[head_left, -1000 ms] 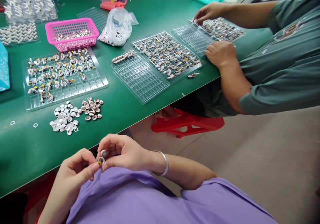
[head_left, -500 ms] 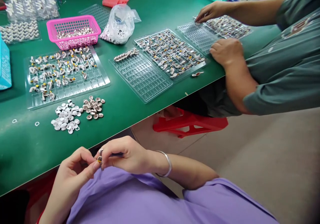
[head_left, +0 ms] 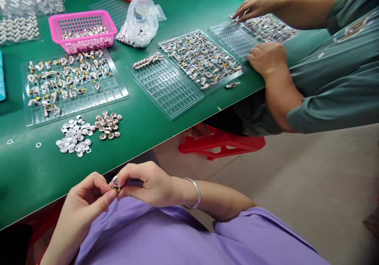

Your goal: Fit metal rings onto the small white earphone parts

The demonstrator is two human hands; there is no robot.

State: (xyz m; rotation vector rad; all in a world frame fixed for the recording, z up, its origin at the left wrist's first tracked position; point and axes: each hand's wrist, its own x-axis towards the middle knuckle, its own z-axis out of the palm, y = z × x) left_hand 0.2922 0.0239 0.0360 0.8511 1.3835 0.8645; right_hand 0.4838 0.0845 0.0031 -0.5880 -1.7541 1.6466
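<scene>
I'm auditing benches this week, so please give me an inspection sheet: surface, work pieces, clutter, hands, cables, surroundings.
Surface: green tabletop, with two small white rings lying at its left.
Work pieces: small part with a yellow bit, between the hands; white discs and beige cups in adjoining piles; clear tray of curved pieces beyond them.
Clutter: pink basket of small pieces, plastic bag.
Hands: left hand and right hand both pinch the small part.
Cables: cannot tell; the upper right corner is unclear.
Surroundings: co-worker's hand by other trays; red stool below the tabletop.
</scene>
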